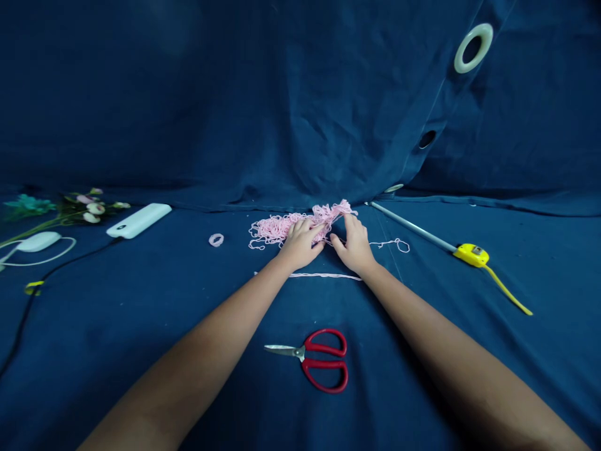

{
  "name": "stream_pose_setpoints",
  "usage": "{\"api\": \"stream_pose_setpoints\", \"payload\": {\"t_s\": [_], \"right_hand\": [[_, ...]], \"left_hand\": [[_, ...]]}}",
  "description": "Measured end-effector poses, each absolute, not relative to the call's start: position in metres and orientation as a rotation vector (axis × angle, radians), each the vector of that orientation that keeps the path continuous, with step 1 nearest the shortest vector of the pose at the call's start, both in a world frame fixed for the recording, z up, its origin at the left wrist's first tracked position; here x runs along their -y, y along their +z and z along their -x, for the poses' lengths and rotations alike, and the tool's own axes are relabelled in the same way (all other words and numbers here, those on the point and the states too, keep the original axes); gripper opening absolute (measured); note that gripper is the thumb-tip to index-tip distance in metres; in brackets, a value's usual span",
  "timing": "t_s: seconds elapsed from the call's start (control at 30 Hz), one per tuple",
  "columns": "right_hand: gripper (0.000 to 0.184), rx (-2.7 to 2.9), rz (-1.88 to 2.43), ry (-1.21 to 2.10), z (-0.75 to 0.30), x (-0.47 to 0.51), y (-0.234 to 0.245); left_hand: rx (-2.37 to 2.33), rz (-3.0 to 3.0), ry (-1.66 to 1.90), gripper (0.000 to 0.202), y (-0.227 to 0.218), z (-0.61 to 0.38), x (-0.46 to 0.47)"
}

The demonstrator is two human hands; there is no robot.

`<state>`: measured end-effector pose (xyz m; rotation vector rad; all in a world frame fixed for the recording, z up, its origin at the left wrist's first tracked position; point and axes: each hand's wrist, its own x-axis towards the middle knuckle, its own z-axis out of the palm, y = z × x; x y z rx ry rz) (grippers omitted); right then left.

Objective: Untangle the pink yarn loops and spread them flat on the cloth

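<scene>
A loose heap of pink yarn (271, 229) lies in the middle of the blue cloth, its right end bunched up higher. My left hand (302, 243) rests on the heap with its fingers stretched out and the thumb apart. At the raised right end, my right hand (355, 245) has its fingers curled against the yarn; some fingertips are hidden. A thin yarn tail with a small loop (402, 245) runs out to the right. Between my forearms, a straight length of pink strands (323, 275) lies nearer to me.
Red-handled scissors (325, 361) lie in front. A small pink yarn ring (216, 240) sits left of the heap. To the right is a yellow tape measure (472, 254) with its blade extended. A white power bank (139, 220), cables and artificial flowers (91, 208) are at left.
</scene>
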<state>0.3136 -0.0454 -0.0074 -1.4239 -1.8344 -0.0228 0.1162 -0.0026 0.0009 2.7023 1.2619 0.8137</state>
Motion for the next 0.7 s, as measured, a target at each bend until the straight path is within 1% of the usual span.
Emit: {"api": "stream_pose_setpoints", "payload": {"t_s": [0.1,0.17,0.23,0.37,0.4,0.47,0.57,0.6,0.7], "right_hand": [[0.073,1.777,1.411,-0.052,-0.314,0.047,-0.006],[0.077,1.704,1.429,-0.036,-0.316,0.046,-0.007],[0.079,1.593,1.462,-0.009,-0.319,0.043,-0.009],[0.076,1.358,1.545,0.066,-0.327,0.036,-0.015],[0.073,1.330,1.579,0.085,-0.328,0.035,-0.015],[0.060,1.350,1.665,0.114,-0.328,0.033,-0.016],[0.035,1.466,1.737,0.094,-0.324,0.035,-0.015],[0.029,1.496,1.733,0.074,-0.323,0.036,-0.014],[0.023,1.565,1.663,0.035,-0.320,0.040,-0.012]], "left_hand": [[-1.274,-2.705,0.826,0.042,0.001,-0.117,0.003],[-1.335,-2.685,0.850,0.041,0.000,-0.117,0.003],[-1.432,-2.645,0.891,0.044,0.000,-0.117,0.002],[-1.624,-2.493,1.026,0.055,-0.002,-0.115,-0.001],[-1.661,-2.445,1.060,0.060,-0.003,-0.115,-0.002],[-1.696,-2.385,1.094,0.064,-0.002,-0.114,-0.003],[-1.627,-2.431,1.075,0.053,0.001,-0.114,0.000],[-1.600,-2.453,1.079,0.050,0.002,-0.115,0.001],[-1.690,-2.407,1.162,0.045,0.006,-0.115,0.006]]}}
